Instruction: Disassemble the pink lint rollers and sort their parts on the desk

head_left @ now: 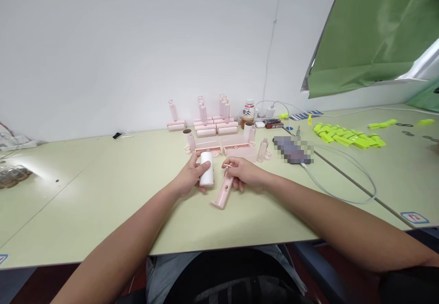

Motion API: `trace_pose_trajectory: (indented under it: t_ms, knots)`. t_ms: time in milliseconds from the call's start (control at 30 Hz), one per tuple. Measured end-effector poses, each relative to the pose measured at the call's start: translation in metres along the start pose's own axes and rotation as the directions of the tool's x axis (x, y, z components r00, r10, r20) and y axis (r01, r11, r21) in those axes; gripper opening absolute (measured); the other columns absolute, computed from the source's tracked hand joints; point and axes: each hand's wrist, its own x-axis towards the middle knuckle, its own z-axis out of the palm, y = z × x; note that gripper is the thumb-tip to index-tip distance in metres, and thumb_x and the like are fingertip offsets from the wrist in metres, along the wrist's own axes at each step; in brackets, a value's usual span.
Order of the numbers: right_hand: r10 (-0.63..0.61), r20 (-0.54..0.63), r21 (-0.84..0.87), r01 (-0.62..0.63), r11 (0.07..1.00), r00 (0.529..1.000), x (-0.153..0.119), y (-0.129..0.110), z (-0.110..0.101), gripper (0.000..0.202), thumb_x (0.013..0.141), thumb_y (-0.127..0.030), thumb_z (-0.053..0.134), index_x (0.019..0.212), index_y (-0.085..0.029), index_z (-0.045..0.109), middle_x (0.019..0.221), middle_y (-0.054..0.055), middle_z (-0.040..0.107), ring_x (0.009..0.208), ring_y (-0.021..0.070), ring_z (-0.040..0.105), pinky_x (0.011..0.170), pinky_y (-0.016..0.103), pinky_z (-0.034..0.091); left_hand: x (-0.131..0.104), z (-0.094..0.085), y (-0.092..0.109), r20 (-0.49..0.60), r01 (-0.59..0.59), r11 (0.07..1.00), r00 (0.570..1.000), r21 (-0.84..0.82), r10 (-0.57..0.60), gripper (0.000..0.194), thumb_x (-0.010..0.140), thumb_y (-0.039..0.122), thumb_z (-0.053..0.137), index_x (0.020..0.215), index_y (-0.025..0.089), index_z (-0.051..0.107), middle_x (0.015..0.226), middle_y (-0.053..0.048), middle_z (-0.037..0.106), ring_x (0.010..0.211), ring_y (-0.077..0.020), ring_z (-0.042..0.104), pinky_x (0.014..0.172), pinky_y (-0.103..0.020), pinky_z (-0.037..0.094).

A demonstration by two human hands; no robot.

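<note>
My left hand (188,176) is closed around a white paper roll (206,171), held upright above the table. My right hand (247,172) grips the upper end of a pink plastic roller frame (223,194), a long half-round piece with a small hole and a flared lower end. Roll and frame are apart. Just behind my hands lie pink trough-shaped covers (239,150). A clear pinkish handle (262,150) stands to the right of them. Another roll (187,135), its brown core showing, stands behind on the left.
Several pink lint rollers (206,130) with upright handles stand by the wall. Beside them is a labelled bottle (248,114). At right a phone (293,150) is plugged into a white cable (338,199). Bright yellow strips (350,137) lie beyond it.
</note>
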Motion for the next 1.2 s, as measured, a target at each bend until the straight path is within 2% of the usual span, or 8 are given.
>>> trace_pose_trajectory:
  t_ms: [100, 200, 367, 567, 767, 900, 1000, 1200]
  knots:
    - [0.007, 0.057, 0.150, -0.016, 0.989, 0.998, 0.000, -0.002, -0.002, 0.017, 0.078, -0.016, 0.058, 0.095, -0.018, 0.058, 0.055, -0.002, 0.062, 0.040, 0.0097, 0.055, 0.031, 0.016, 0.044, 0.000, 0.000, 0.000, 0.003, 0.006, 1.000, 1.000, 0.017, -0.006, 0.062, 0.079, 0.052, 0.067, 0.130, 0.032, 0.038, 0.085, -0.001, 0.057, 0.059, -0.0151, 0.059, 0.036, -0.024, 0.050]
    - [-0.004, 0.092, 0.247, -0.019, 0.969, 0.996, 0.000, -0.003, -0.005, 0.007, 0.081, -0.021, 0.062, 0.083, -0.016, 0.059, 0.057, -0.001, 0.063, 0.039, 0.0081, 0.055, 0.030, 0.015, 0.043, 0.000, 0.000, 0.001, 0.016, 0.016, 1.000, 1.000, 0.021, -0.017, 0.063, 0.079, 0.052, 0.067, 0.130, 0.032, 0.037, 0.083, -0.001, 0.056, 0.059, -0.0152, 0.059, 0.038, -0.024, 0.050]
    - [-0.008, 0.127, 0.323, -0.033, 0.946, 0.992, 0.002, -0.002, -0.007, 0.017, 0.088, -0.026, 0.060, 0.077, -0.013, 0.061, 0.051, -0.001, 0.061, 0.034, 0.0072, 0.050, 0.026, 0.015, 0.041, -0.002, 0.000, 0.003, 0.042, 0.015, 1.000, 0.999, 0.026, -0.016, 0.063, 0.077, 0.054, 0.069, 0.128, 0.029, 0.041, 0.077, 0.001, 0.054, 0.059, -0.0143, 0.057, 0.044, -0.023, 0.049]
    - [0.017, 0.153, 0.410, -0.079, 0.909, 0.988, 0.000, -0.003, -0.007, 0.015, 0.091, -0.023, 0.059, 0.082, -0.011, 0.062, 0.078, 0.007, 0.073, 0.039, 0.0077, 0.058, 0.028, 0.016, 0.047, -0.005, 0.000, 0.005, 0.124, 0.003, 1.000, 0.992, 0.003, -0.003, 0.067, 0.077, 0.054, 0.069, 0.131, 0.027, 0.040, 0.084, -0.001, 0.057, 0.066, -0.0154, 0.058, 0.053, -0.026, 0.050]
    - [0.051, 0.230, 0.488, -0.161, 0.858, 0.972, -0.005, -0.005, -0.004, 0.018, 0.095, -0.028, 0.055, 0.088, -0.012, 0.058, 0.067, 0.007, 0.072, 0.044, 0.0119, 0.065, 0.038, 0.019, 0.055, -0.008, 0.002, 0.006, 0.208, -0.032, 0.999, 0.978, 0.012, 0.028, 0.068, 0.080, 0.055, 0.066, 0.133, 0.024, 0.038, 0.087, -0.004, 0.062, 0.071, -0.0170, 0.060, 0.060, -0.026, 0.047]
    - [0.032, 0.284, 0.517, -0.181, 0.837, 0.958, -0.007, -0.006, -0.002, 0.021, 0.098, -0.029, 0.050, 0.092, -0.011, 0.057, 0.061, 0.005, 0.070, 0.046, 0.0135, 0.067, 0.043, 0.021, 0.058, -0.011, -0.003, 0.010, 0.274, -0.093, 0.994, 0.959, 0.052, 0.075, 0.067, 0.085, 0.051, 0.062, 0.140, 0.025, 0.033, 0.100, -0.006, 0.063, 0.082, -0.0185, 0.060, 0.068, -0.027, 0.046]
    - [-0.026, 0.341, 0.542, -0.174, 0.823, 0.940, -0.009, -0.008, -0.001, 0.023, 0.100, -0.026, 0.045, 0.098, -0.009, 0.059, 0.068, 0.008, 0.072, 0.053, 0.0145, 0.070, 0.051, 0.024, 0.061, -0.011, -0.010, 0.013, 0.306, -0.202, 0.967, 0.941, 0.158, 0.146, 0.066, 0.089, 0.048, 0.057, 0.145, 0.027, 0.031, 0.113, -0.008, 0.061, 0.094, -0.0213, 0.059, 0.078, -0.030, 0.046]
    - [-0.112, 0.384, 0.527, -0.118, 0.842, 0.916, -0.016, -0.011, 0.004, 0.034, 0.099, -0.039, 0.045, 0.101, -0.009, 0.061, 0.075, 0.010, 0.073, 0.056, 0.0165, 0.071, 0.055, 0.028, 0.062, -0.011, -0.020, 0.014, 0.392, -0.424, 0.832, 0.877, 0.358, 0.277, 0.066, 0.089, 0.045, 0.058, 0.148, 0.025, 0.035, 0.148, -0.009, 0.040, 0.128, -0.0301, 0.044, 0.105, -0.039, 0.036]
